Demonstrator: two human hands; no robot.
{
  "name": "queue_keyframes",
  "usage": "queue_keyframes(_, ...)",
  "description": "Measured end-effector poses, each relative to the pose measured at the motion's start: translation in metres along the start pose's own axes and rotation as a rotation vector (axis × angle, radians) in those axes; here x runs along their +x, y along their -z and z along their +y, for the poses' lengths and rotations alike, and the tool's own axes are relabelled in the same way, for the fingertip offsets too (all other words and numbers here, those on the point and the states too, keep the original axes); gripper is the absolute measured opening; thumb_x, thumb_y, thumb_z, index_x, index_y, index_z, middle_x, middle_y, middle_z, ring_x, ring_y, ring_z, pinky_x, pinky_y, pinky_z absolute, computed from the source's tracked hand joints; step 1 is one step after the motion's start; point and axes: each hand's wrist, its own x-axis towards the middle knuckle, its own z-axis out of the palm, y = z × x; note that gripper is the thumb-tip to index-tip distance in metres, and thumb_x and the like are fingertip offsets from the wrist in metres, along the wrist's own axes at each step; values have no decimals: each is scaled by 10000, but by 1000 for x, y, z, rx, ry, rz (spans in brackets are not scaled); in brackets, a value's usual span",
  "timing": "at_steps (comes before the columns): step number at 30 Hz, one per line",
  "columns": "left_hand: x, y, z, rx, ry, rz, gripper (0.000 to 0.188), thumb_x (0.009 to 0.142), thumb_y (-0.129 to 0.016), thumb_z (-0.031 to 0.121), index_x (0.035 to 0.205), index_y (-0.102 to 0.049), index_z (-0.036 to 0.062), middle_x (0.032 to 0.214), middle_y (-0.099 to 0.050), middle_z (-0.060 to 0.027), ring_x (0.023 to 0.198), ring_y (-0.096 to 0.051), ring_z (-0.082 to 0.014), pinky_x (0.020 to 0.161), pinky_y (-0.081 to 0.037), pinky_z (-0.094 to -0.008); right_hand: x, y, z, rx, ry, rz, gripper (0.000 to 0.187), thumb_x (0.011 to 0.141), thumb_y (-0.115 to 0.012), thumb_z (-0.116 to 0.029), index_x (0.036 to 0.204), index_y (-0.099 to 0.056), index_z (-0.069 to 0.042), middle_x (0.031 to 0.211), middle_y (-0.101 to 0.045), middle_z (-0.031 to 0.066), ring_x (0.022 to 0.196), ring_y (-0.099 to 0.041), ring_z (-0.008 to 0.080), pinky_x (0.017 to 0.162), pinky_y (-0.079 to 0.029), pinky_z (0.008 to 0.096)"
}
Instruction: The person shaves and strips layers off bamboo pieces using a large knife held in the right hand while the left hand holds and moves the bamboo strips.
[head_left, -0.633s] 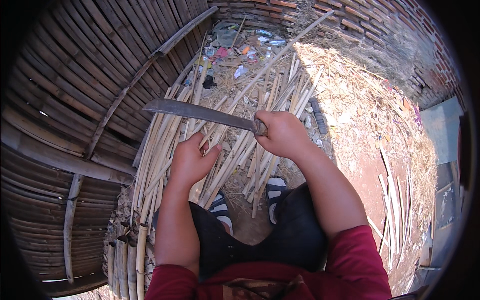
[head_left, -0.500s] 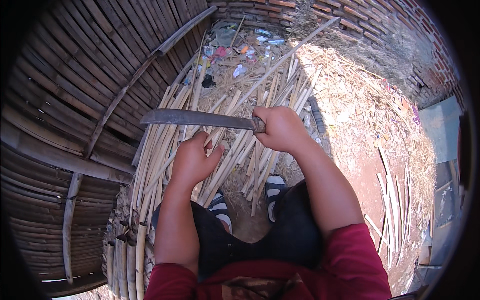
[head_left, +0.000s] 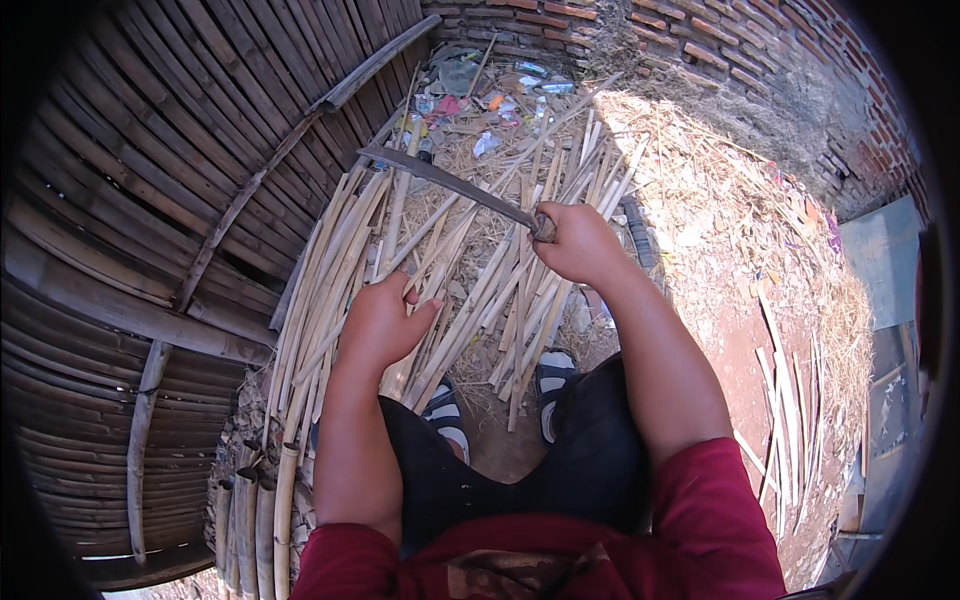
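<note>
My right hand [head_left: 580, 243] is closed round the handle of a machete [head_left: 450, 182]. Its long dark blade slants up and to the left above the strips, with the tip near the bamboo wall. Lower and to the left, my left hand [head_left: 385, 320] has its fingers curled round a long bamboo strip [head_left: 560, 125], which runs away toward the far right; the gripped part is mostly hidden by the hand. Beneath both hands lies a heap of split bamboo strips [head_left: 330, 250], many side by side and some crossing.
A bamboo slat wall [head_left: 190, 130] rises on the left, a brick wall [head_left: 760, 60] at the back. Litter [head_left: 490, 110] lies in the far corner. Bamboo poles [head_left: 245, 520] stand at lower left, more strips [head_left: 785, 420] lie at right. My sandalled feet [head_left: 553, 385] are close to the heap.
The machete's blade has swung away from me, its tip now farther off and higher in view. The far end of the held strip has come lower and nearer. My left hand has barely shifted.
</note>
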Motion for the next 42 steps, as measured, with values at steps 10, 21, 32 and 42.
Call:
queue_keyframes(10, -7, 16, 1, 80, 42, -43, 407, 837, -806, 354, 887, -655, -21, 748, -685, -223, 739, -697, -426, 691, -542, -465, 10, 16, 32, 138, -200, 173, 313, 813, -697, -190, 1077, -704, -21, 865, -718, 250, 864, -706, 432, 802, -557, 482)
queue_keyframes(21, -1, 5, -29, -378, 38, -237, 401, 868, -856, 312, 816, -549, 58, 717, -539, -11, 663, -495, -119, 614, -457, -319, -20, 27, -22, -30, 228, -17, 415, 814, -847, -433, 933, -691, -67, 721, -656, 163, 753, -681, 397, 692, -519, 480)
queue_keyframes(32, -4, -7, -22, -481, -94, -75, 389, 876, -836, 292, 838, -544, 39, 757, -541, -17, 715, -493, -113, 644, -448, -311, -25, 8, -48, -141, 264, -39, 183, 777, -741, -194, 891, -655, -79, 777, -693, 159, 802, -696, 407, 722, -547, 521)
queue_keyframes(42, 1, 4, 1, -214, -35, -37, 420, 820, -845, 318, 864, -578, -3, 717, -570, -85, 642, -539, -189, 622, -469, -357, -20, -9, -57, -194, 270, 0, 203, 759, -723, -189, 911, -648, -77, 763, -690, 176, 798, -700, 405, 733, -559, 514)
